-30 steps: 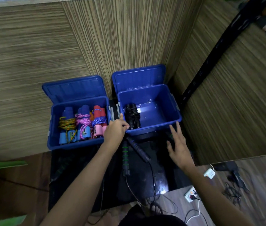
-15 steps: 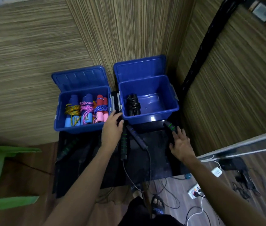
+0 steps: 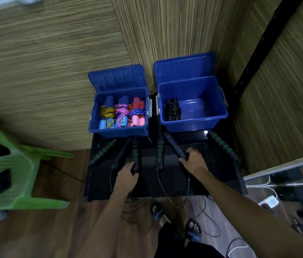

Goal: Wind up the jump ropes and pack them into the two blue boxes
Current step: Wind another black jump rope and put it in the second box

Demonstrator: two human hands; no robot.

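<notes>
The left hand [image 3: 127, 174] curls its fingers round the near end of a green-ringed handle [image 3: 135, 153]; the right hand [image 3: 193, 161] grasps the near end of a dark handle [image 3: 174, 146]. Both handles lie on a black table [image 3: 212, 183], their cords trailing off its near edge. Beyond, the left box [image 3: 121, 131] holds three wound coloured ropes [image 3: 121, 113]; the right box [image 3: 193, 123] holds one black bundle [image 3: 173, 109].

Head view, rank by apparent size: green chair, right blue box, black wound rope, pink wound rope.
1. green chair, though nearness inflates it
2. right blue box
3-4. black wound rope and pink wound rope: too alike to rank
</notes>
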